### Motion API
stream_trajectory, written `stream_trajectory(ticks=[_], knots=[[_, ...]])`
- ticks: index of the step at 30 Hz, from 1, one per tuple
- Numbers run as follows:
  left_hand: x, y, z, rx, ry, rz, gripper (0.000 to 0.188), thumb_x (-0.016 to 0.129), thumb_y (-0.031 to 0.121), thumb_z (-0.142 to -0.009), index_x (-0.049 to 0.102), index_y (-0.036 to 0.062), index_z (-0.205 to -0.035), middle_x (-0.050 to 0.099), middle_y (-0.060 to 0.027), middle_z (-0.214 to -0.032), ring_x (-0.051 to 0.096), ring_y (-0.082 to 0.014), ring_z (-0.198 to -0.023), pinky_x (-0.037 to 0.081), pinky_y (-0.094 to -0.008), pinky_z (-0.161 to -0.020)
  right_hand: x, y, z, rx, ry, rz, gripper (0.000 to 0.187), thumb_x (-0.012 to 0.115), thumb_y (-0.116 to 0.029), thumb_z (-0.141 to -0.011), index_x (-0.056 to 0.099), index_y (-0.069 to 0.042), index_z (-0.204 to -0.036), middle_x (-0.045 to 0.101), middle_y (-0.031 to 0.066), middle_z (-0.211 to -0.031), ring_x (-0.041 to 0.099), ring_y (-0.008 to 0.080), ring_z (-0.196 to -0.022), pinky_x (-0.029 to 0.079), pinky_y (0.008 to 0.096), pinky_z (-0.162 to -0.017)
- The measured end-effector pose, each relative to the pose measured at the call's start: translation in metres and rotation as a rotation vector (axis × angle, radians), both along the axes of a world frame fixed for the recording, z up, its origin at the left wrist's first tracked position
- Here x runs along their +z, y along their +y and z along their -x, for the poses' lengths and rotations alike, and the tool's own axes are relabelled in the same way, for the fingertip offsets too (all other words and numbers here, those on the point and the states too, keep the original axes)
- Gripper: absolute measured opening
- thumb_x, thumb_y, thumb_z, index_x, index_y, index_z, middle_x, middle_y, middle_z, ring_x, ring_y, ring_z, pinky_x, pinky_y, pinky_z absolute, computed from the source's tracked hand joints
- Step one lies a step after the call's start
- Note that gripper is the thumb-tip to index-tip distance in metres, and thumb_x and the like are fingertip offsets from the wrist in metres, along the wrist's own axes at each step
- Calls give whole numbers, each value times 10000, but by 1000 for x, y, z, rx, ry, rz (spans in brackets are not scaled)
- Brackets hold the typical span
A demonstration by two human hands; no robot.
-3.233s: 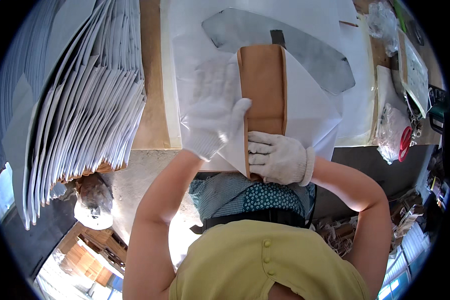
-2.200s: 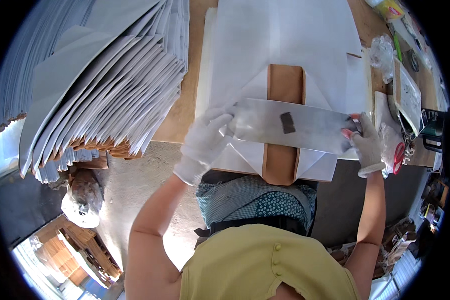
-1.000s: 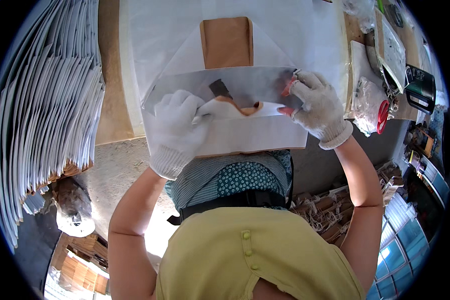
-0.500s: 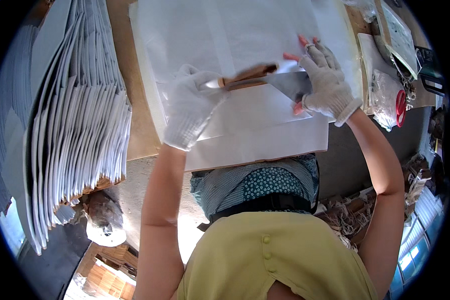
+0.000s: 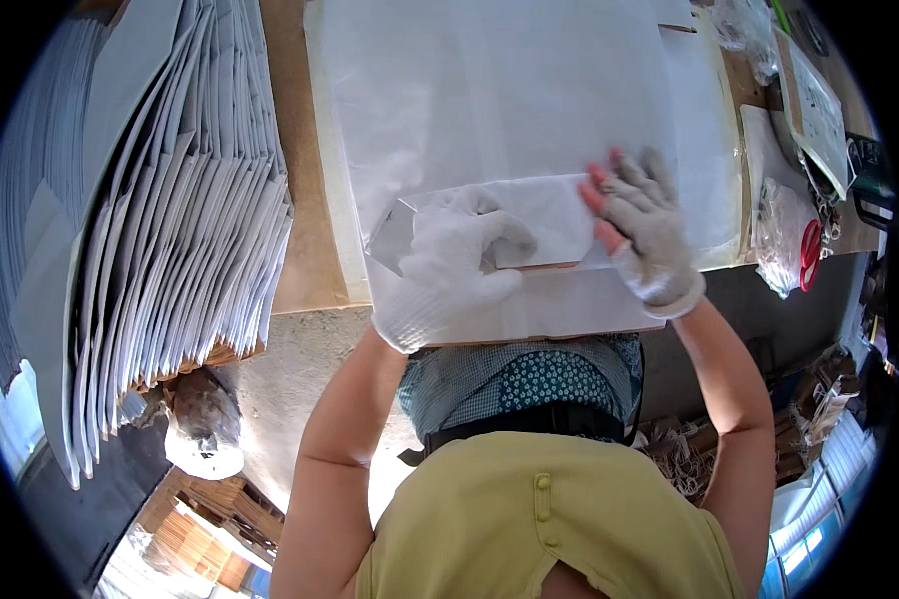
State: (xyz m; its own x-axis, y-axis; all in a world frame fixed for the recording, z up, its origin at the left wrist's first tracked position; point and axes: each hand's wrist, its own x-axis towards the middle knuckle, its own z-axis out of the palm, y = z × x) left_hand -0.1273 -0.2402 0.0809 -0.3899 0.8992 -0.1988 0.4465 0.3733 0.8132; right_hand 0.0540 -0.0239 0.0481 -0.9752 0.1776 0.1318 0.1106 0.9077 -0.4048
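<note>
In front of me lies a large white paper sheet, its near end folded into a flap with slanted corners and a thin brown edge. My left hand, in a white knit glove, rests on the left part of this flap with curled fingers. Its thumb reaches over the flap's near edge; the contact under the fingers is hidden. My right hand wears a greyer glove with bare reddish fingertips. Its fingers are stretched out over the flap's right end, slightly blurred, with nothing seen in them.
A tall stack of folded white paper pieces stands on the left. Red-handled scissors hang by a clear plastic bag at the table's right side. Below left are a plastic-wrapped bundle and brown cardboard stacks.
The raised brown-edged flap now lies flat. My left hand has moved right and down onto it. My right hand has moved slightly down, and the flap's left corner now shows.
</note>
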Motion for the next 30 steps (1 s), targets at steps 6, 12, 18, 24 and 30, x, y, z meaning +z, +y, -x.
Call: stream_trajectory(ticks=[6, 12, 18, 24, 30], knots=[[-20, -9, -5, 171, 635, -139, 393, 761, 188, -789, 713, 86, -1166, 650, -108, -1129, 629, -325, -1064, 506, -441, -934, 4, -31, 45, 88, 57, 31, 378, 610, -252, -961, 720, -88, -1283, 654, 136, -1411, 536, 388, -1385, 325, 536, -1230], [-39, 11, -26, 335, 888, -64, 384, 712, 205, -839, 673, 51, -1188, 618, -125, -1167, 620, -345, -1065, 485, -474, -912, -5, -55, 70, -124, 98, 0, 396, 585, -241, -965, 711, -65, -1297, 628, 169, -1439, 517, 424, -1389, 329, 539, -1218], [-36, -19, 9, 201, 666, -282, 369, 667, 224, -915, 683, 50, -1239, 662, -168, -1180, 629, -401, -1075, 485, -491, -962, 8, -30, 52, 85, 98, -2, 410, 595, -243, -940, 717, -45, -1278, 652, 192, -1389, 532, 432, -1367, 346, 575, -1197], [-21, -89, -7, 724, -118, -234, 459, 574, 224, -1017, 539, -16, -1407, 615, -177, -1324, 654, -369, -1107, 510, -412, -1002, -2, 42, -19, -167, 6, 38, 426, 706, -212, -861, 719, -41, -1251, 675, 184, -1311, 580, 405, -1278, 422, 503, -1146], [-10, -92, -28, 983, -944, -302, 549, 500, 251, -1088, 388, -59, -1527, 561, -168, -1373, 608, -255, -1099, 525, -334, -971, 16, 12, -48, -213, -14, -112, 850, 930, -284, -592, 630, -38, -1348, 660, 138, -1198, 587, 387, -1187, 461, 488, -1067]])
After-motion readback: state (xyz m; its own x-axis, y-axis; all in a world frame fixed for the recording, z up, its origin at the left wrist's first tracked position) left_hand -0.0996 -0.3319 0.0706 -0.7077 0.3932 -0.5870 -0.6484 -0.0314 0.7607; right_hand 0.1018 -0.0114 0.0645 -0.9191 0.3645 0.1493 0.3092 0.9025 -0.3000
